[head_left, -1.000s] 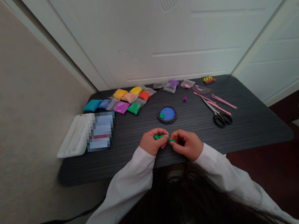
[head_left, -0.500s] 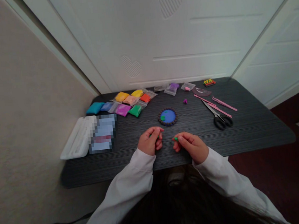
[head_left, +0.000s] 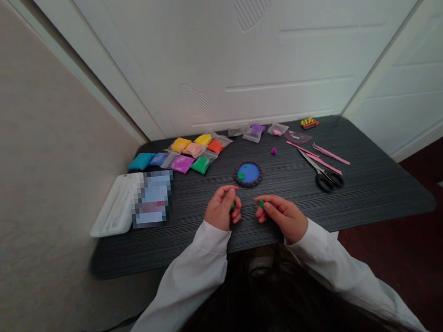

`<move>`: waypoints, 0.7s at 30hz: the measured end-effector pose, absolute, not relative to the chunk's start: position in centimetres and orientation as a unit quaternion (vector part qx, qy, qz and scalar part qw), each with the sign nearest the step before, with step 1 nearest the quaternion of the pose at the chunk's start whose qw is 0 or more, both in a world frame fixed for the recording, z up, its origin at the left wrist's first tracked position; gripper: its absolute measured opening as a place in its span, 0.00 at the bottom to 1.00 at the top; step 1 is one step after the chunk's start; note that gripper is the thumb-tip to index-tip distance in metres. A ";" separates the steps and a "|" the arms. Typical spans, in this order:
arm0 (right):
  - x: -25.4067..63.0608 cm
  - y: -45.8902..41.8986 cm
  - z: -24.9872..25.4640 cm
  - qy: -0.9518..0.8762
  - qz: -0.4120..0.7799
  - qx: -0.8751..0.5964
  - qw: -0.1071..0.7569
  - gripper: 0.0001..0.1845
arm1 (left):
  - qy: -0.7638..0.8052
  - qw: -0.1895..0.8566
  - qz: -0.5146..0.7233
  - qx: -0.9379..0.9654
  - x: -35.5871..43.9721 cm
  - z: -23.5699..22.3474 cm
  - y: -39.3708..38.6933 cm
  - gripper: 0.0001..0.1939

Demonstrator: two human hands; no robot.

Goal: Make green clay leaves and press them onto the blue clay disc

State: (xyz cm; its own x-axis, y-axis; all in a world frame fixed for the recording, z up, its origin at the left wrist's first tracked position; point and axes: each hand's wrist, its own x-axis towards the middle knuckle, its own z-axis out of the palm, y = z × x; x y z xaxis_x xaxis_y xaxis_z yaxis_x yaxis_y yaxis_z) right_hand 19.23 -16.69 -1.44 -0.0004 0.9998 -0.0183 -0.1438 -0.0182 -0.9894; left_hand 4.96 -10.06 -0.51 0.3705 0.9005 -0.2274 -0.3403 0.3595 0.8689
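Note:
My left hand (head_left: 221, 209) is curled closed around a lump of green clay (head_left: 232, 205) that peeks out between the fingers. My right hand (head_left: 283, 214) pinches a small green clay bit (head_left: 261, 203) at its fingertips. The two hands rest a little apart on the near part of the dark table (head_left: 365, 194). Just beyond them lies a round blue clay disc (head_left: 248, 173) with a brown beaded rim and a green patch.
Several coloured clay bags (head_left: 189, 153) lie at the back left. A white tray (head_left: 113, 205) and a blurred sheet sit at the left. Black scissors (head_left: 324, 174) and pink tools (head_left: 328, 153) lie at the right. A tiny purple piece (head_left: 273, 151) sits behind the disc.
The hands were joined on one green clay piece; they have since pulled apart, each keeping a part. The left hand has closed more around its lump.

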 end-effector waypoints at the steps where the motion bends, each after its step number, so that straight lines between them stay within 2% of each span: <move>1: 19.2 -16.7 -1.4 -0.458 0.538 -0.468 0.531 0.14 | 0.368 0.737 0.421 0.378 5.0 -0.6 -10.1 0.12; 8: 19.2 -16.7 -1.2 -0.414 0.562 -0.463 0.545 0.12 | 0.332 0.771 0.406 0.362 4.8 -0.3 -10.3 0.05; 13: 19.4 -16.8 -1.4 -0.409 0.565 -0.460 0.550 0.10 | 0.311 0.791 0.384 0.360 4.9 0.0 -10.6 0.13; 21: 19.2 -16.8 -1.5 -0.419 0.539 -0.460 0.568 0.08 | 0.269 0.823 0.374 0.333 4.8 0.1 -10.9 0.19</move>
